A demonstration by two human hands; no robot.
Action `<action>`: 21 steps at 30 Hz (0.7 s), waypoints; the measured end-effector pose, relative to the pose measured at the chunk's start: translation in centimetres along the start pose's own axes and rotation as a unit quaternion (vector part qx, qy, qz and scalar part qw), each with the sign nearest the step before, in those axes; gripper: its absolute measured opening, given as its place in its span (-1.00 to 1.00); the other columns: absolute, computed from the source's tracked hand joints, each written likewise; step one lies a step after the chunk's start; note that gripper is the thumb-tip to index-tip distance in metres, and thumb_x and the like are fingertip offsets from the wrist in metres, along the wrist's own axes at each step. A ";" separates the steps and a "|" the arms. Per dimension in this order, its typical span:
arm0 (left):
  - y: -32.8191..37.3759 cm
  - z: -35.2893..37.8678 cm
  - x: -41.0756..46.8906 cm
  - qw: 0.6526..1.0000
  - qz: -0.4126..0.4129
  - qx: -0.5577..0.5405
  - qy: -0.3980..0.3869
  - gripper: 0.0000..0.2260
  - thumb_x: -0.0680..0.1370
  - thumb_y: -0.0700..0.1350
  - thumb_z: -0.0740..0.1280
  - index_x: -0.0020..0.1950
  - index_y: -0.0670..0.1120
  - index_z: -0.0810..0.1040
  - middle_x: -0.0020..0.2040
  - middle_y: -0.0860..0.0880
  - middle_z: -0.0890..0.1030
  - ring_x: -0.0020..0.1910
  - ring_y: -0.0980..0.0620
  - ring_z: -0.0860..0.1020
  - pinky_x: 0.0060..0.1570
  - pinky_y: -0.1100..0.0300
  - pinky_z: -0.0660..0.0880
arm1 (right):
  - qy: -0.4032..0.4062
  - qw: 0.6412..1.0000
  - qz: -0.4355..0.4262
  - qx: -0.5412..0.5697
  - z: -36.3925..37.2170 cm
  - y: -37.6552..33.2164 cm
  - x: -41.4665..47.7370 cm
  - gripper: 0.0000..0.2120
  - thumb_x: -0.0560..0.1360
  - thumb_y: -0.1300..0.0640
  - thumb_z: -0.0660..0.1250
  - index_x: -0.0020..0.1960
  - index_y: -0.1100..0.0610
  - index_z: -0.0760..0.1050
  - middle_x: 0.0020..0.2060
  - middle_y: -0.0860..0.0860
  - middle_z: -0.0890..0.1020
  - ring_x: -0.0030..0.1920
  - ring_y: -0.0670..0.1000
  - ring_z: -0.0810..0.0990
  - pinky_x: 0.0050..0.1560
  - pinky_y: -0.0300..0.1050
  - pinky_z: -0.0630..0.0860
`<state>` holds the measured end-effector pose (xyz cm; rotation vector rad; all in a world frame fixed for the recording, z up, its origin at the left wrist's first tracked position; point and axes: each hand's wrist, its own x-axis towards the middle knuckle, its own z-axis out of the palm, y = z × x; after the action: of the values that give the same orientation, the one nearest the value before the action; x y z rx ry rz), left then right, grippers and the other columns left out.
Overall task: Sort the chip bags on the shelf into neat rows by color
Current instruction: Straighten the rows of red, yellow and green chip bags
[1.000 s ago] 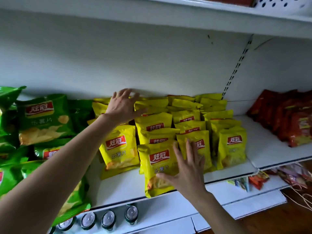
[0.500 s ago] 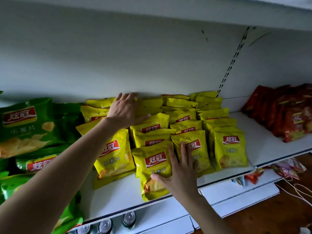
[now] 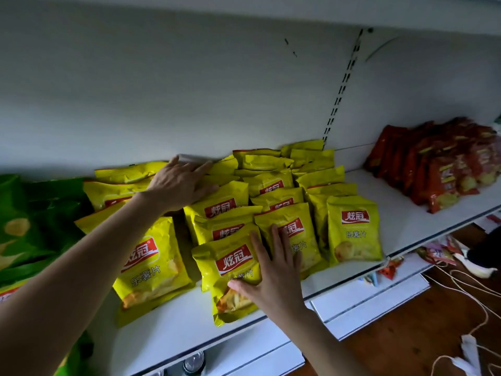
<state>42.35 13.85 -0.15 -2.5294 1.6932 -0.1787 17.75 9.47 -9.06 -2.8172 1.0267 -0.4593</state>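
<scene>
Several yellow chip bags [image 3: 352, 232] stand in rows in the middle of the white shelf [image 3: 176, 329]. My left hand [image 3: 181, 183] rests flat, fingers straight, on the tops of the yellow bags at the back of the left rows. My right hand [image 3: 271, 275] presses with straight fingers on the front yellow bag [image 3: 227, 267] of the second row, and its fingertips touch the bag beside it. Green chip bags [image 3: 32, 226] lie to the left, red chip bags [image 3: 444, 169] to the right.
A bare stretch of shelf separates the yellow and red groups. The shelf above hangs low overhead. Below the shelf edge are can tops [image 3: 193, 362], small packets [image 3: 387, 267] on a lower shelf, and white cables [image 3: 466, 289] on the wooden floor.
The view has moved closer and to the right. My right hand came down onto the front yellow bag; my left hand slid back and slightly right over the rear bags.
</scene>
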 end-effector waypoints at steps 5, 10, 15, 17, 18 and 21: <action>1.0 0.0 0.9 1.000 -0.002 -0.019 0.022 -0.31 0.53 0.32 -0.06 0.55 -0.04 0.06 0.51 -0.11 0.24 0.47 -0.11 0.21 0.42 0.09 0.08 | 0.006 1.000 0.001 -0.010 -0.1 0.9 0.3 -0.12 0.22 -0.52 0.01 0.38 -0.01 0.28 0.33 0.19 0.42 0.33 0.23 0.33 0.03 0.35 0.43; 2.4 -0.4 1.8 0.998 -0.020 -0.056 0.005 -0.37 0.56 0.26 0.02 0.56 0.00 0.02 0.50 -0.10 0.25 0.46 -0.12 0.22 0.37 0.07 0.21 | 0.017 1.000 -0.009 -0.006 -0.2 2.5 0.8 -0.12 0.22 -0.51 0.05 0.37 0.00 0.28 0.32 0.19 0.42 0.30 0.26 0.41 0.02 0.38 0.42; 3.1 -0.2 2.7 0.998 -0.014 -0.058 0.007 -0.36 0.56 0.26 0.01 0.56 -0.01 0.01 0.46 -0.13 0.30 0.43 -0.14 0.27 0.36 0.06 0.23 | 0.023 1.000 -0.013 -0.004 -0.4 3.6 1.0 -0.12 0.22 -0.51 0.06 0.37 0.02 0.29 0.32 0.20 0.43 0.30 0.26 0.41 0.02 0.37 0.43; 3.5 -0.3 3.0 0.998 -0.010 -0.062 0.010 -0.36 0.56 0.25 0.02 0.56 -0.02 0.02 0.46 -0.14 0.30 0.42 -0.14 0.27 0.36 0.06 0.22 | 0.026 1.000 -0.012 -0.002 -0.3 4.1 1.2 -0.12 0.22 -0.50 0.06 0.37 0.02 0.28 0.32 0.20 0.43 0.31 0.27 0.40 0.03 0.38 0.42; 3.6 -0.3 3.2 0.998 -0.007 -0.066 0.011 -0.37 0.57 0.24 0.03 0.56 -0.03 0.03 0.46 -0.14 0.30 0.42 -0.15 0.28 0.36 0.06 0.23 | 0.027 1.000 -0.013 0.000 -0.3 4.3 1.2 -0.12 0.22 -0.50 0.07 0.37 0.02 0.28 0.32 0.20 0.42 0.31 0.27 0.40 0.03 0.39 0.41; 3.8 0.0 3.8 0.997 -0.004 -0.079 0.020 -0.39 0.57 0.24 0.07 0.55 -0.04 0.11 0.41 -0.16 0.36 0.37 -0.18 0.33 0.33 -0.01 0.30 | 0.029 0.999 -0.015 0.004 -0.4 5.0 1.4 -0.12 0.22 -0.50 0.08 0.38 0.02 0.27 0.33 0.20 0.42 0.32 0.28 0.39 0.03 0.40 0.40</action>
<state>40.29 8.86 -0.52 -2.6612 1.7781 -0.1012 15.56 4.69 -9.34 -2.8317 0.9927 -0.5484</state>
